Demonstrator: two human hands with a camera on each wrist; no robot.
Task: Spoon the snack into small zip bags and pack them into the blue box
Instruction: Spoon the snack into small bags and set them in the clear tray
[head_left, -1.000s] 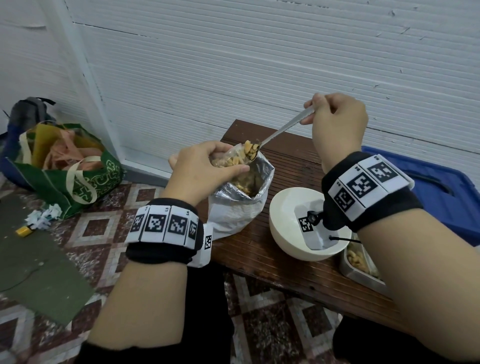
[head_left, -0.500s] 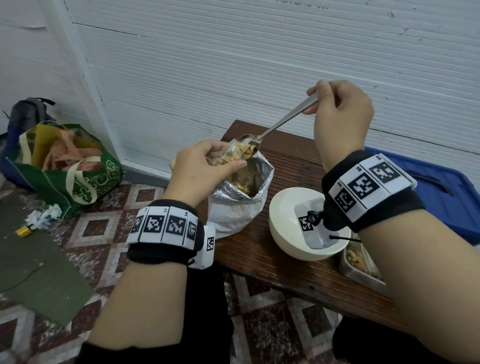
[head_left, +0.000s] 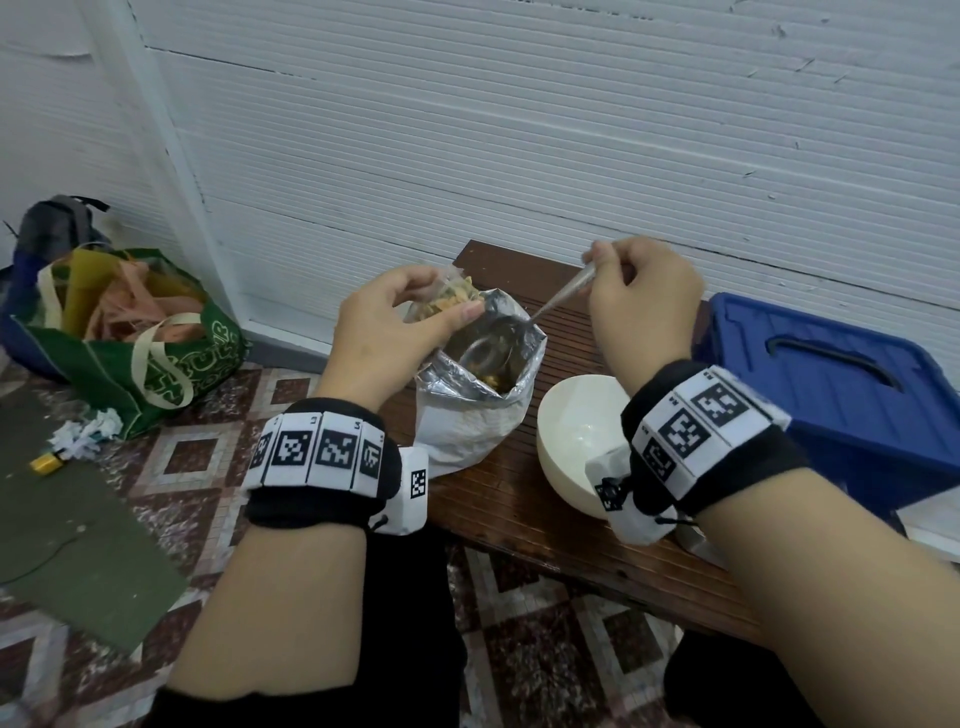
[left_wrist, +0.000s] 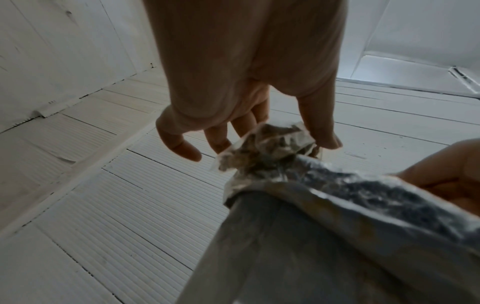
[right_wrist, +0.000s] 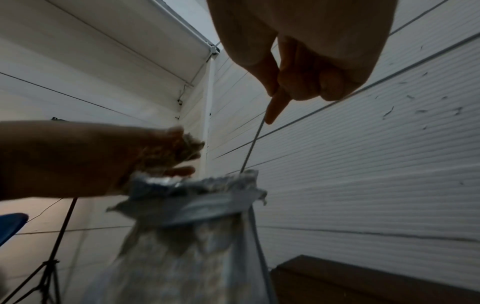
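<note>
Two hands work over the foil bag (head_left: 478, 395) at frame centre. The left hand (head_left: 384, 332) pinches a small zip bag (head_left: 452, 301) of snack at its mouth, thumb against fingers, right above the foil bag's opening, probably so any spill drops back in. The right hand (head_left: 639, 306) curls round the spoon (head_left: 524, 325) handle, its bowl down inside the foil bag, apparently empty and going for another scoop; snack shows at the bottom. A white bowl (head_left: 571, 441) sits just right of the foil bag on the surface (head_left: 519, 509), looking empty. The blue box (head_left: 831, 395), lid on, waits at the right edge.
</note>
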